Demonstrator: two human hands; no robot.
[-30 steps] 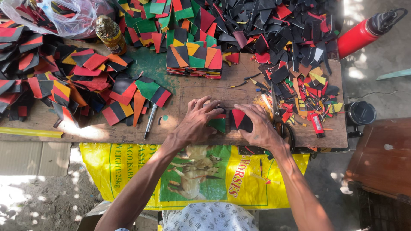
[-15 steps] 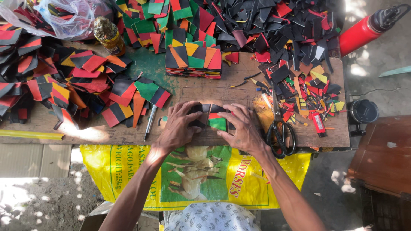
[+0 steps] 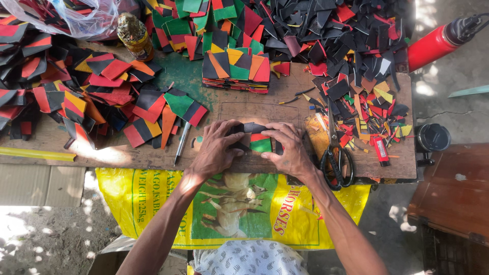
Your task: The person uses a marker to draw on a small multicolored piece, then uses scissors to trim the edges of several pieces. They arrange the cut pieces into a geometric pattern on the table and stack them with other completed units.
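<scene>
1. Two hands are shown pressed down on a small patch of black, red and green pieces [image 3: 259,138], which lies near the front edge of the wooden workbench [image 3: 285,109].
2. The left hand [image 3: 216,150] is laid flat over the left end of the patch, fingers spread and slightly curled, with nothing clasped in it.
3. The right hand [image 3: 291,148] is laid over the right end in the same manner, fingertips on the black strip at the top; it is likewise open and gripping nothing.
4. A green square and a red strip of the patch are left visible between the two hands.
5. A pen [image 3: 182,142] is seen lying just to the left of the left hand, pointing toward the bench edge.
6. Black-handled scissors [image 3: 337,153] are placed just to the right of the right hand, handles toward the person.
7. A neat stack of sewn colour panels [image 3: 237,69] is set behind the hands, well apart from them.
8. Loose red, black, orange and green offcuts [image 3: 351,56] are heaped over the rear and right of the bench; similar panels [image 3: 76,97] are scattered on the left.
9. A small red lighter [image 3: 381,150] is seen right of the scissors.
10. A yellow printed sack [image 3: 153,198] is hung below the bench edge, under the forearms.
</scene>
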